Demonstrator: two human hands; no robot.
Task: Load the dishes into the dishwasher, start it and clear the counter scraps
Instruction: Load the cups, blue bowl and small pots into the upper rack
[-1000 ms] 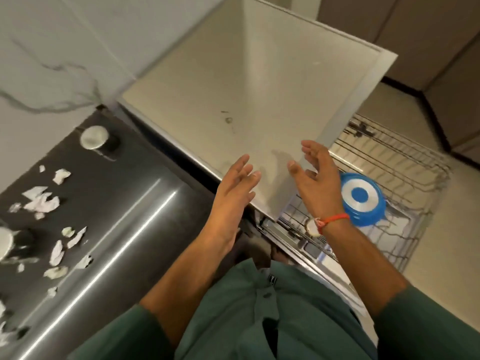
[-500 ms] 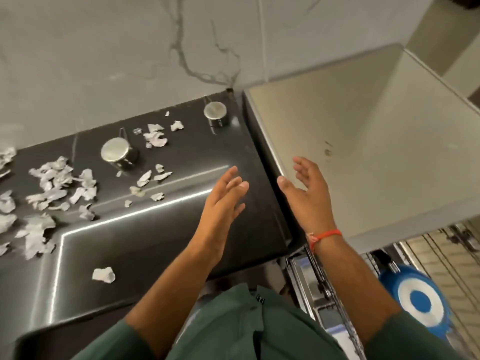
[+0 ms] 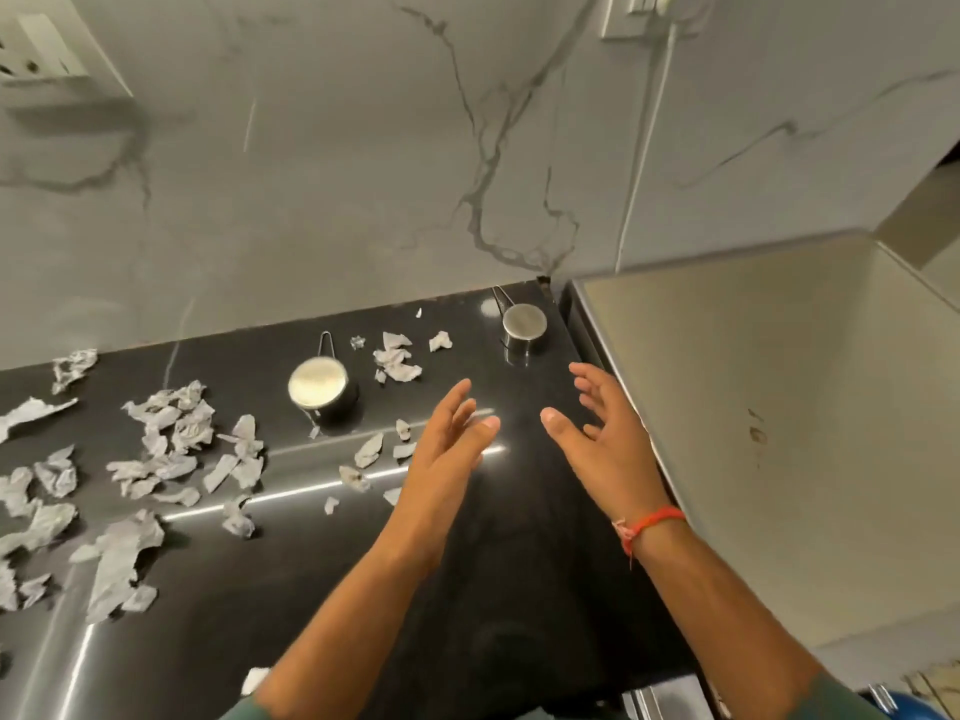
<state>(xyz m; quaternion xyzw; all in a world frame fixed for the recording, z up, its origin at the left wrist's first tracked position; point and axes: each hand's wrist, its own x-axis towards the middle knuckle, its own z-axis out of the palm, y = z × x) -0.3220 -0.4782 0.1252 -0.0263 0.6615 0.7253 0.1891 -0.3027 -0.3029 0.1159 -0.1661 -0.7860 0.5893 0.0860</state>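
Torn white paper scraps (image 3: 171, 449) lie scattered over the left and middle of the black counter (image 3: 493, 589). Two steel measuring cups stand upside down on it: a larger cup (image 3: 319, 389) mid-counter and a smaller cup (image 3: 523, 324) near the back right corner. My left hand (image 3: 447, 449) and my right hand (image 3: 602, 439) hover above the counter, palms facing each other, fingers apart, holding nothing. The beige dishwasher top (image 3: 779, 433) fills the right side. A sliver of a blue plate (image 3: 906, 706) shows at the bottom right.
A grey marble wall (image 3: 363, 174) backs the counter. A white cable (image 3: 644, 148) runs down it from a socket plate (image 3: 631, 13). Another socket panel (image 3: 47, 54) sits at the top left. One scrap (image 3: 254, 679) lies near the front edge.
My view has swung left from the open dishwasher rack to the counter. Both hands have moved with it and now hang over the black surface near the cups.
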